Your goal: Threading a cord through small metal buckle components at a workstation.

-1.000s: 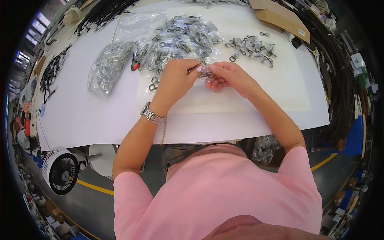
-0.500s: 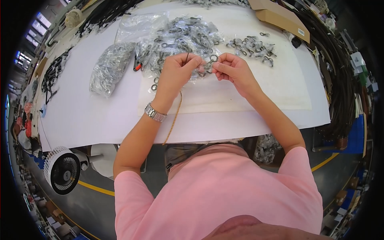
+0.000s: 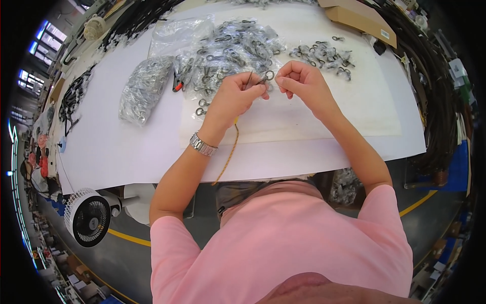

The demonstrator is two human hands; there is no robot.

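Over the table, my left hand (image 3: 238, 96), with a metal-band watch on its wrist, pinches a dark ring-ended metal piece (image 3: 269, 75), its ring jutting out to the right. A thin dark pointed tip (image 3: 248, 80) shows among the same fingers; what it belongs to is hidden. From below this hand a yellow patterned cord (image 3: 229, 152) hangs down to the table edge. My right hand (image 3: 304, 86) is just right of the ring, thumb and fingertips pinched together, with a slight gap to it. Anything between those fingertips is too small to make out.
Behind my hands lies a heap of plastic-wrapped metal pieces (image 3: 233, 45). A smaller group (image 3: 324, 54) lies to its right. A stuffed clear bag (image 3: 144, 88) and a red-handled tool (image 3: 177, 86) are left. A cardboard box (image 3: 357, 21) stands far right; a fan (image 3: 88, 218) is lower left.
The ring-ended piece, at my right fingertips before, now juts from my left fingers. My right hand has drawn slightly away. The whole view has shifted a little.
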